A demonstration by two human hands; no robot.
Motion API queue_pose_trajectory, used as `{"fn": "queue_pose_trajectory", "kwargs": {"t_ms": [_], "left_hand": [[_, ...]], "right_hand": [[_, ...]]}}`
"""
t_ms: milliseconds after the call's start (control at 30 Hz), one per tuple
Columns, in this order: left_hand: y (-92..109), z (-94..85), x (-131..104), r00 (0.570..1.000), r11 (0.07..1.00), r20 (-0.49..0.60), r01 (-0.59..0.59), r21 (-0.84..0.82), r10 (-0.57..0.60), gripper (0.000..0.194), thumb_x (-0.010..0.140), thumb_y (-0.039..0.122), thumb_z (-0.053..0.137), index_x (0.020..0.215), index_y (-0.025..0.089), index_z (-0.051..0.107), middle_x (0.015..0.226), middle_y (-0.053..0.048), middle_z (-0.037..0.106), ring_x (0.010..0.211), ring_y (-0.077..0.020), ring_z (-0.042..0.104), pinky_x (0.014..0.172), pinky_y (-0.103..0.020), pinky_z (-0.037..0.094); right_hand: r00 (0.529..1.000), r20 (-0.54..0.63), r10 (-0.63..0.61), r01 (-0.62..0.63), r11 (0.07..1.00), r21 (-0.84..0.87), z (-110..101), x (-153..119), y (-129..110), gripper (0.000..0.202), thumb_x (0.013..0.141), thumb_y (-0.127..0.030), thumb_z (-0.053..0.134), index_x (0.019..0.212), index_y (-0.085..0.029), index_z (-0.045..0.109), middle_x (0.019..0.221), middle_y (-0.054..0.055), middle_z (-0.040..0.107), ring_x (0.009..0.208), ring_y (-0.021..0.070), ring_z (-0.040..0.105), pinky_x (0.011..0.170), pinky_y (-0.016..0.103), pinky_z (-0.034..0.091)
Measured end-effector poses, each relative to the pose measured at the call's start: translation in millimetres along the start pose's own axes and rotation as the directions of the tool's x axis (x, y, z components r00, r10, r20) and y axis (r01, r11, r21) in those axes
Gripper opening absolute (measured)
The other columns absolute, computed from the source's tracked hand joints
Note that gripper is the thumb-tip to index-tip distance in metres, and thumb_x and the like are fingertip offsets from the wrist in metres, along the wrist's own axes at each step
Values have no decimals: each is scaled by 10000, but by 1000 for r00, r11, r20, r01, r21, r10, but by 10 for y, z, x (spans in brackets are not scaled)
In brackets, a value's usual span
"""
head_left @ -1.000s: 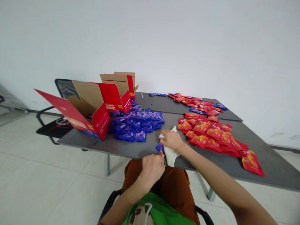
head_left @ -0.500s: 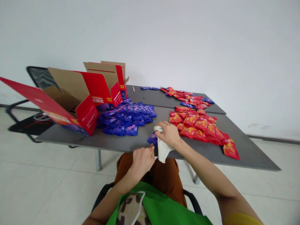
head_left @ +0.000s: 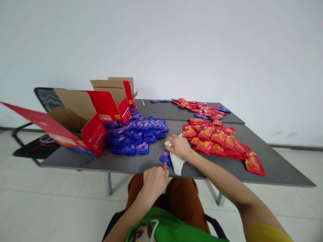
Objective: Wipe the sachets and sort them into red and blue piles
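A single blue-purple sachet (head_left: 166,158) lies near the front edge of the grey table (head_left: 141,164). My left hand (head_left: 155,181) is closed at that edge, its thumb on the sachet's near corner and its other fingers curled underneath. My right hand (head_left: 178,146) grips a white cloth (head_left: 177,163) just right of the sachet. The cloth hangs toward the table edge and covers the sachet's right side. Left of my hands is a heap of blue-purple sachets (head_left: 138,134). To the right lies a heap of red-orange sachets (head_left: 214,139).
Open red cartons (head_left: 94,134) with raised flaps stand at the table's left. Farther back, more red sachets (head_left: 199,107) mix with some blue ones. A black mesh chair (head_left: 45,97) is beyond the left side. A white wall (head_left: 176,50) closes off the back.
My right hand and the cloth have shifted slightly off the sachet, so more of its blue face shows. My left hand keeps its place at the corner. The whole view has tilted up a little.
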State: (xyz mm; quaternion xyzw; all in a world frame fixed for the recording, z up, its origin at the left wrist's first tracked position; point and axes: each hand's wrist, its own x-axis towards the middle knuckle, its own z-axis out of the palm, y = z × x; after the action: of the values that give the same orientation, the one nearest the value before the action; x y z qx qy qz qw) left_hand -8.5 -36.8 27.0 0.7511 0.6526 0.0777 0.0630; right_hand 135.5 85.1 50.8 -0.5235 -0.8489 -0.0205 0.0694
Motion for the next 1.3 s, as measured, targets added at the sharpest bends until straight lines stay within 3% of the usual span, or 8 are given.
{"fn": "queue_pose_trajectory", "kwargs": {"t_ms": [100,167,367,567,700,933,1167,1300], "left_hand": [[-32,-15,38,999,999,9,-32,-8,32,552,974,338,241,751,153,711,763,-132,715,742,-247,693,634,-318,432],[-31,-27,75,998,998,-3,-56,-18,56,500,963,306,267,774,157,705,777,-125,717,756,-247,693,651,-324,438],[15,-95,141,995,995,12,-102,9,102,485,951,286,267,793,132,699,793,-146,714,776,-257,692,682,-343,450],[-42,-135,139,994,995,53,-98,12,98,560,966,376,225,829,133,710,855,-156,720,828,-282,694,705,-368,463],[-75,-153,157,992,997,98,-79,24,76,588,965,418,214,838,137,715,864,-161,721,848,-284,694,722,-372,468],[38,-106,192,997,998,63,-44,33,42,459,927,339,315,860,130,718,851,-160,718,842,-269,690,727,-356,473],[150,-8,70,999,999,-26,41,-12,-42,508,945,309,246,860,140,717,805,-149,700,782,-256,672,706,-353,484],[156,32,196,962,999,-271,-35,-29,26,463,903,361,383,1225,116,609,1223,-194,600,1189,-305,515,949,-413,426]], "right_hand": [[938,40,-343,339,936,91,78,-138,-91,261,811,-418,564,1018,-266,614,1005,20,633,907,194,610,690,254,405],[908,57,-416,407,906,118,142,-181,-142,237,790,-406,589,977,-263,619,987,11,634,892,185,612,688,249,402],[996,2,-91,90,991,102,203,-69,-178,237,804,-368,547,1007,-258,602,983,20,654,864,194,636,677,255,420],[990,-1,143,-142,982,123,81,155,158,303,844,-376,496,1063,-205,618,1014,103,678,896,235,641,695,282,432],[989,-3,145,-142,974,177,-62,116,308,272,865,-383,478,1045,-251,633,931,26,703,851,180,645,677,232,417],[987,33,-159,146,957,250,103,-211,-45,278,771,-372,585,1024,-270,634,989,5,686,909,190,628,724,244,417],[994,-37,100,-85,952,294,37,-131,68,217,828,-348,511,969,-226,622,895,20,676,809,168,626,691,235,430],[947,-271,174,3,837,547,-187,-297,190,193,853,-356,482,905,-205,591,754,-13,641,663,133,584,620,214,433]]}}
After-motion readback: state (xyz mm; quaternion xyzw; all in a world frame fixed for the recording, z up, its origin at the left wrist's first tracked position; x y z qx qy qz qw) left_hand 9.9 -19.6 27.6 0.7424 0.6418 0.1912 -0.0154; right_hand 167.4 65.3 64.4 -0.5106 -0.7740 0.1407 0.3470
